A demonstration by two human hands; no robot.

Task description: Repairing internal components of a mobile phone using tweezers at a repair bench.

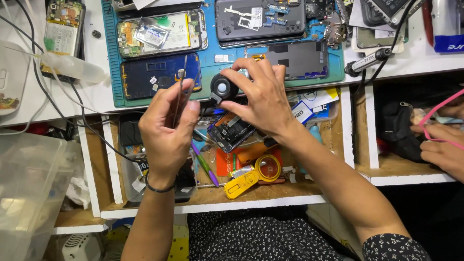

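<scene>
Your left hand (166,128) pinches a pair of fine tweezers (181,89), tips raised and pointing away from you over the near edge of the teal work mat (110,63). Whether the tips carry anything, I cannot tell; a small pale speck sits by them, too small to identify. Your right hand (263,96) grips a black magnifying loupe (222,88) between thumb and fingertips, lens facing up towards the camera. Below and between both hands, an opened phone (231,131) lies tilted over the shelf compartment, internals exposed; neither hand touches it.

Assessment: the step in hand appears to be close inspection or placement of a small part, with the loupe brought up to the tweezers. The next move calls for a steady left wrist, the lens aligned over the tweezer tips, and no loss of pinch pressure.

Noted nearby: a dark blue phone back panel (159,75) on the mat, a yellow magnifier (253,175) on the shelf, and another person's hand (442,145) at the right edge.
</scene>
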